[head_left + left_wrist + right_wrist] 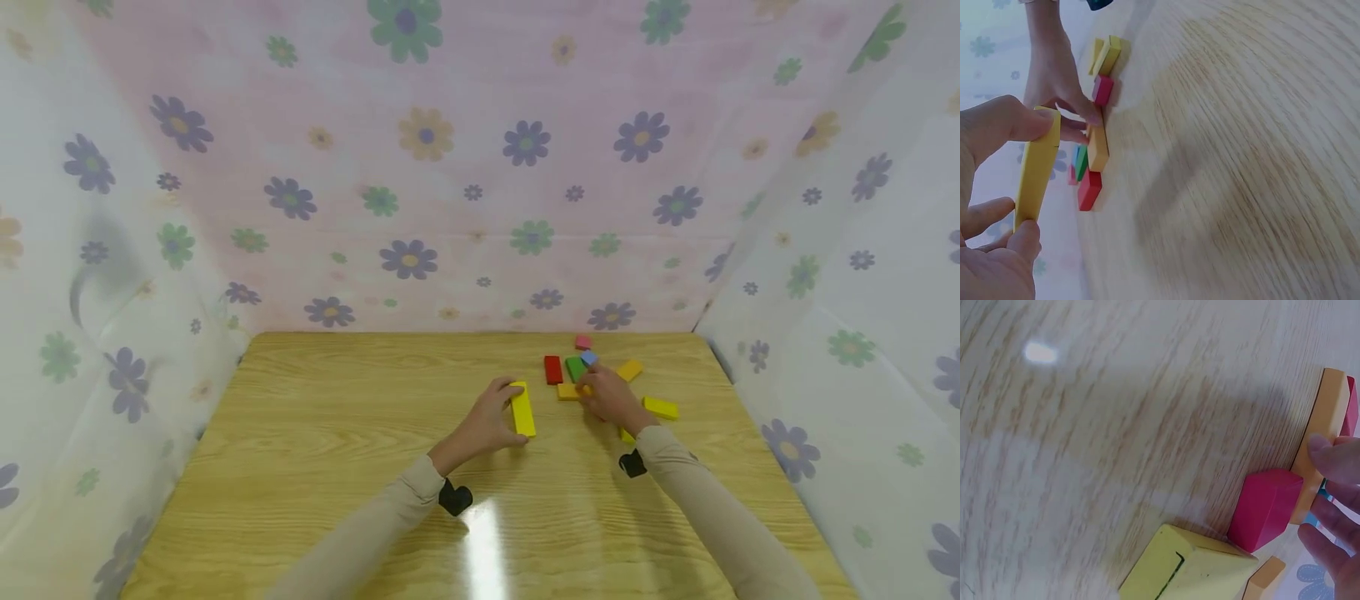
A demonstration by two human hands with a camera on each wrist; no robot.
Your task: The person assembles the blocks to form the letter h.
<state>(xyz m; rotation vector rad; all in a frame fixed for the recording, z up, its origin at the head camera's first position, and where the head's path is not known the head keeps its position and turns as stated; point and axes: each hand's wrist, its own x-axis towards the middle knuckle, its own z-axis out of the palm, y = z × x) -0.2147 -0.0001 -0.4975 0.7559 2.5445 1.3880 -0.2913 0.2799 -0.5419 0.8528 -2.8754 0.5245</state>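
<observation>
My left hand grips a long yellow block by its two ends, thumb at one and fingers at the other. In the left wrist view, that block is held in front of the camera. To the right, my right hand pinches an orange block, the thumb on its near face and the fingertips along its far side. Part of this block is hidden under the fingers in the head view. A crimson block lies against one end of it, and a yellow block with a dark line is close by.
Around my right hand lie a red block, a green one, a blue one, a pink one, another orange one and a yellow one. Flowered cloth walls the wooden table behind and at both sides.
</observation>
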